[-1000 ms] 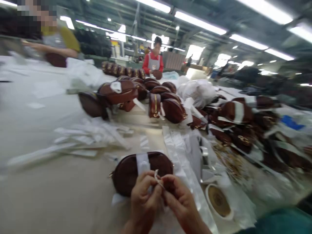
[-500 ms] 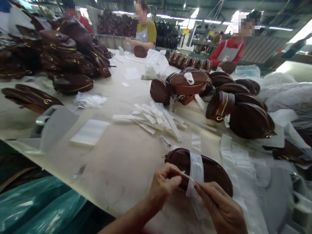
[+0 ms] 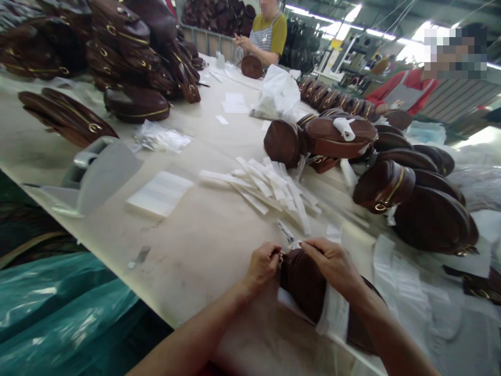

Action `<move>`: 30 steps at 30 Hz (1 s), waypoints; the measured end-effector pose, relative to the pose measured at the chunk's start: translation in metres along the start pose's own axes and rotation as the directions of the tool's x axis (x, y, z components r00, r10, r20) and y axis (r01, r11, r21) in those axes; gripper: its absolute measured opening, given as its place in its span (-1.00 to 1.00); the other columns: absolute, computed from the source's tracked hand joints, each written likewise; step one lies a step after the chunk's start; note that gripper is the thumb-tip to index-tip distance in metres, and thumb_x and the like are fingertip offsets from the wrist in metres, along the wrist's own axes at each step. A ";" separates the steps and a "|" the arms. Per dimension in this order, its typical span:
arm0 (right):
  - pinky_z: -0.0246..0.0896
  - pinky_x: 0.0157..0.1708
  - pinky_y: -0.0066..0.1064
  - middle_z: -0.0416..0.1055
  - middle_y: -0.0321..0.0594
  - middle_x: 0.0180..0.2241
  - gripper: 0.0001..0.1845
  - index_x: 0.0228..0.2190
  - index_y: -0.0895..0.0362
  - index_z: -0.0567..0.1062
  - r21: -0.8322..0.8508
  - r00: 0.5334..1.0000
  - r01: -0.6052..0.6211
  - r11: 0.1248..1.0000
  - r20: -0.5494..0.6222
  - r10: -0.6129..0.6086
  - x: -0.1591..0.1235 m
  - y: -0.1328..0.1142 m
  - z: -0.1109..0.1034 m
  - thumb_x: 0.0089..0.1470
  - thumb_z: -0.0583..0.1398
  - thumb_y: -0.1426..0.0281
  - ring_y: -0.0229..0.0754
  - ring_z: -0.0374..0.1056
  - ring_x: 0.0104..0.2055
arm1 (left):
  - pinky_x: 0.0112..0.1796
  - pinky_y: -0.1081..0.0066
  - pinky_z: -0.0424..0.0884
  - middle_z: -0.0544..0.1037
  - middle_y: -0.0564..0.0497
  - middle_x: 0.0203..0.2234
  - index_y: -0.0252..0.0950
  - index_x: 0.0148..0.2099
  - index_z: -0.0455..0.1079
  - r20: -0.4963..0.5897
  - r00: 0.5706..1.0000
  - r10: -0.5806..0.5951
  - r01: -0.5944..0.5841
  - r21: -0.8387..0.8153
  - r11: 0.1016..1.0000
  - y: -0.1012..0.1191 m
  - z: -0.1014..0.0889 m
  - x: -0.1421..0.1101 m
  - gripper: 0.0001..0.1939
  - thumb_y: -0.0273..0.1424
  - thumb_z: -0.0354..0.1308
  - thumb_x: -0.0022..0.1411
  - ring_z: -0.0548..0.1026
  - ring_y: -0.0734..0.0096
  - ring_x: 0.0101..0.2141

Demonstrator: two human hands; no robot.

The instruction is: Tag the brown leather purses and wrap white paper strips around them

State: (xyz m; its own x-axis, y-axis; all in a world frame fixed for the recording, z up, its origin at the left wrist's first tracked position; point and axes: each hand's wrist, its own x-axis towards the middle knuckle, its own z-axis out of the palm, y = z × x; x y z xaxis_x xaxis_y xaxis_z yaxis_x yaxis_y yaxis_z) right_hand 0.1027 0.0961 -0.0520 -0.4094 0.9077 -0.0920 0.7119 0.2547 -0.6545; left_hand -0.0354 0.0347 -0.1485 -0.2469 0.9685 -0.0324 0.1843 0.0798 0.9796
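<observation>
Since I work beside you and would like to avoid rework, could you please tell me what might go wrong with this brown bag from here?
The left hand pinches at a small metal fitting on the end of the brown bag, so its grip could slip. The right arm reaches over the bag close to the white band and might shift or crease it. What looks like a small clear packet lies near the right hand and could be knocked aside.

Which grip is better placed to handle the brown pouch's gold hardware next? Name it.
Left grip, likely: it is closed at the gold hardware; the right grip lies farther off, over the brown pouch.
</observation>
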 end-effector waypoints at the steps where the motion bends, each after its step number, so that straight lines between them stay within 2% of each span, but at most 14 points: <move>1: 0.15 -0.29 -0.34 0.51 -0.22 -0.43 -0.67 -0.48 0.08 0.57 -0.032 0.999 0.004 0.999 0.047 -0.002 0.007 0.000 0.002 0.04 0.10 0.17 -0.10 0.38 -0.33 | -0.24 0.43 0.36 0.49 0.01 -0.40 -0.30 -0.27 0.40 -0.005 1.000 0.000 0.000 -0.003 1.000 -0.002 0.000 0.000 -0.80 -0.56 -0.02 0.10 0.42 0.44 -0.35; 5: 0.06 -0.42 -0.41 0.42 -0.28 -0.58 -0.65 -0.60 0.10 0.53 -0.133 0.988 0.029 0.991 0.153 -0.008 0.023 -0.001 0.009 0.02 0.09 0.20 -0.18 0.31 -0.47 | -0.25 0.45 0.38 0.47 0.00 -0.34 -0.30 -0.09 0.35 0.005 1.000 0.023 -0.023 -0.004 1.000 -0.008 0.001 0.001 -0.71 -0.55 -0.04 0.13 0.43 0.44 -0.33; 8: -0.02 -0.49 -0.43 0.31 -0.33 -0.68 -0.66 -0.69 0.12 0.46 -0.101 0.980 0.015 0.995 0.201 0.006 0.027 -0.006 0.010 -0.05 0.11 0.20 -0.24 0.22 -0.55 | -0.18 0.41 0.37 0.44 -0.05 -0.25 -0.29 -0.04 0.34 0.032 0.998 0.052 -0.053 0.022 0.998 -0.007 0.001 0.002 -0.67 -0.55 -0.05 0.14 0.42 0.40 -0.27; 13: -0.04 -0.51 -0.44 0.25 -0.36 -0.70 -0.67 -0.69 0.13 0.45 -0.010 0.949 -0.085 0.996 0.305 0.084 0.031 -0.012 0.007 -0.13 0.12 0.17 -0.27 0.16 -0.57 | -0.18 0.39 0.35 0.42 -0.06 -0.28 -0.29 -0.14 0.39 0.102 0.992 0.070 -0.078 0.068 0.995 -0.006 -0.001 0.004 -0.72 -0.53 -0.07 0.16 0.40 0.36 -0.25; 17: -0.04 -0.52 -0.45 0.21 -0.37 -0.71 -0.64 -0.69 0.15 0.43 -0.125 0.925 -0.090 0.988 0.357 0.129 0.035 -0.009 0.006 -0.11 0.09 0.17 -0.28 0.15 -0.57 | -0.24 0.42 0.33 0.40 -0.01 -0.33 -0.27 -0.25 0.40 0.132 0.990 0.054 -0.066 0.091 0.994 -0.008 -0.001 0.004 -0.77 -0.52 -0.09 0.18 0.38 0.40 -0.32; 21: -0.01 -0.48 -0.46 0.33 -0.31 -0.64 -0.67 -0.63 0.15 0.48 -0.339 0.921 0.008 0.941 0.368 0.125 0.038 -0.010 0.010 -0.01 0.07 0.26 -0.25 0.25 -0.50 | -0.24 0.42 0.32 0.39 0.00 -0.36 -0.27 -0.30 0.37 0.138 0.990 0.036 -0.051 0.101 0.994 -0.009 0.000 0.005 -0.80 -0.54 -0.08 0.16 0.37 0.40 -0.33; 26: 0.04 -0.40 -0.45 0.52 -0.15 -0.40 -0.70 -0.46 0.11 0.57 -0.598 0.912 0.110 0.794 0.378 0.158 0.035 -0.026 0.015 0.09 0.06 0.33 -0.17 0.39 -0.33 | -0.25 0.42 0.32 0.40 0.00 -0.36 -0.29 -0.22 0.32 0.114 0.993 0.020 -0.029 0.079 0.996 -0.004 -0.007 0.001 -0.76 -0.59 -0.06 0.08 0.37 0.40 -0.33; 30: 0.06 -0.38 -0.44 0.52 -0.11 -0.30 -0.72 -0.40 0.09 0.59 -0.642 0.905 0.140 0.754 0.391 0.165 0.034 -0.033 0.016 0.11 0.08 0.33 -0.13 0.41 -0.25 | -0.36 0.47 0.31 0.37 0.06 -0.45 -0.32 -0.14 0.27 0.104 0.995 0.013 -0.017 0.042 0.999 -0.002 -0.015 -0.003 -0.64 -0.64 -0.05 -0.03 0.34 0.47 -0.45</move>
State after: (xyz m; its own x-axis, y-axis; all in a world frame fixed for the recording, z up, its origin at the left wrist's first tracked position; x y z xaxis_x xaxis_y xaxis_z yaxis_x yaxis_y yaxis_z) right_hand 0.0566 0.1137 -0.0454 -0.4768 0.7332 -0.4849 0.8454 0.5335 -0.0246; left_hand -0.0495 0.0282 -0.1478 -0.1444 0.9887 -0.0403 0.2281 0.0729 0.9709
